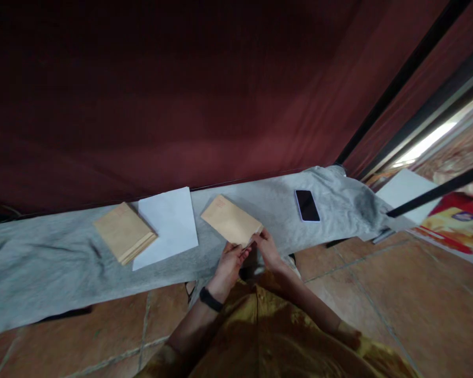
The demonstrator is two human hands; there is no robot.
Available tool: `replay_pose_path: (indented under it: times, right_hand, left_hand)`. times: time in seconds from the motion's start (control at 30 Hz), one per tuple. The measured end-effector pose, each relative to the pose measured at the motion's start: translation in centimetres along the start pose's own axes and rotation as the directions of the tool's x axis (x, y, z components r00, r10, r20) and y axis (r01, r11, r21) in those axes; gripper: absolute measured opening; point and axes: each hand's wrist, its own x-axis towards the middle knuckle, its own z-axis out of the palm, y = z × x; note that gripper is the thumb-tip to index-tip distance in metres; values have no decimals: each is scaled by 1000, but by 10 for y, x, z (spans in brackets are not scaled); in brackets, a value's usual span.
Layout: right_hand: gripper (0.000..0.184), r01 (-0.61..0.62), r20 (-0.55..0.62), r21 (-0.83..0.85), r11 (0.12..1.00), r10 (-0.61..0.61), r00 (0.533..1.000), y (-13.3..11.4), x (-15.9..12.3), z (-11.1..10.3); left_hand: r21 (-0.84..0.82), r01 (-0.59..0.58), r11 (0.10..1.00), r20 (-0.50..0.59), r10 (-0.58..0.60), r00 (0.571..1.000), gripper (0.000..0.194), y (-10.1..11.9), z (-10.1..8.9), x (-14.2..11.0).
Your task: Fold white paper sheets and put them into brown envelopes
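A person in a mustard-colored shirt (260, 331) holds a tan envelope (230, 218) at the near edge of a long, narrow desk (276, 197) draped in gray cloth (63, 273). The left hand (232, 257), below a black wristband (211, 299), grips the envelope's near end by its left corner, fingers curled in at the edge; the right hand (266, 247) pinches the same end by the right corner, the fingertips of both hands close together. A thin, pale edge shows along that end, while the envelope's far end slants toward the desk's far left corner, a faint reddish mark printed near it. Whether the envelope rests on the cloth or is raised slightly above it cannot be told. To its left, a sheet of white paper (171, 223) reaches the desk's far edge, and a stack of matching tan envelopes (122, 228) overlaps the paper's left side. Toward the desk's right end, a phone (307, 205) with a dark screen lies face up, well apart from the hands, with bunched cloth beyond it. A deep red curtain (181, 115) hangs along the far edge, and terracotta tiles (358, 294) cover the floor below. Past the right end are a pale panel (405, 191), black bars and a red-and-yellow printed package (461, 226), partly out of view.
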Motion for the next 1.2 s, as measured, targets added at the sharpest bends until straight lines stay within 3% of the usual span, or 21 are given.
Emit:
replay_pose_path:
  times: [0.17,0.37,0.43,0.5,0.57,0.67,0.73,0.8,0.87,0.93,1.07,1.2]
  right_hand:
    - [31,-4,50,-46,999,6,999,-3,6,-11]
    - [22,52,59,-149,988,-43,997,1,17,-27]
    - [22,163,79,-267,950,-147,986,2,19,-33]
    - [27,352,191,-446,823,-296,936,2,21,-37]
    - [33,544,387,-562,623,-384,839,3,23,-37]
    - [38,708,602,-584,396,-374,706,8,26,-34]
    - [38,745,658,-593,305,-349,667,11,28,-32]
    - [38,749,668,-610,260,-340,662,14,28,-32]
    - [37,745,662,-622,242,-346,665,16,29,-32]
    - [36,742,658,-629,232,-350,667,16,29,-32]
    - [31,740,655,-633,228,-352,669,15,27,-31]
    - [30,739,645,-633,231,-370,669,15,25,-30]
  left_hand:
    - [212,-67,975,32,62,998,40,20,-7,16]
    - [491,-106,865,34,102,994,44,44,-30,37]
    - [573,-105,813,10,121,993,43,48,-38,41]
    - [634,-100,767,0,129,992,46,50,-44,41]
    - [782,-119,612,10,178,984,51,52,-48,38]
    - [982,-124,143,63,372,926,52,51,-49,32]
    - [986,-111,-128,161,498,852,47,48,-45,34]
    - [936,-167,-310,318,539,780,45,46,-36,46]
    - [860,-290,-419,485,500,717,47,47,-22,69]
    - [778,-383,-499,602,418,680,51,52,-9,98]
    - [701,-436,-565,656,269,706,59,66,6,148]
    - [655,-466,-594,678,191,710,62,70,3,163]
